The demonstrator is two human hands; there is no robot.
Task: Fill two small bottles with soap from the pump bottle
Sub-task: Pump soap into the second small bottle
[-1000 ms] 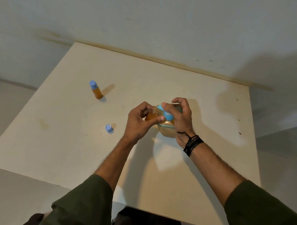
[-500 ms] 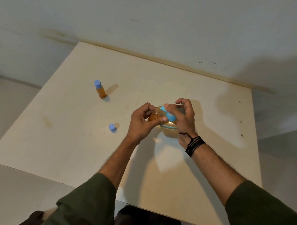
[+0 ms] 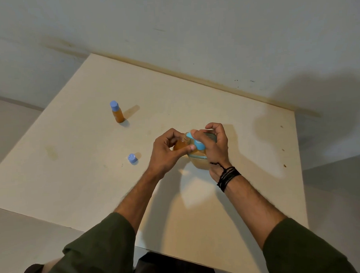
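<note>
**Ana:** Head view first: where is the bottle being filled, and which way does it point?

**Ben:** The left hand (image 3: 167, 155) curls its fingers and thumb around the open small bottle (image 3: 180, 145), amber inside. It is tilted, long axis slanting up and away to the right, its mouth right at the spout of the pump bottle (image 3: 198, 160).

**Ana:** And the right hand?

**Ben:** The right hand (image 3: 214, 147) sits on top of the pump bottle, fingers bent over the light blue pump head (image 3: 198, 144), index fingertip lying along it. The pump bottle stands upright on the table (image 3: 84, 180), directly under that hand, its clear body showing pale amber soap.

**Ana:** What else lies around?

**Ben:** Just left of the left hand, a loose blue cap (image 3: 132, 158) rests on the table. Farther away to the left and beyond, the capped small bottle (image 3: 117, 112) stands upright, blue cap on, amber contents. Both are well apart from the hands.

**Ana:** Anything in the way?

**Ben:** The two hands hide most of the open bottle and the pump's neck. A black corded wristband (image 3: 228, 178) wraps the right wrist; green sleeves (image 3: 101, 253) cover both forearms nearer the camera.

**Ana:** Any labels or writing?

**Ben:** None readable.
</note>
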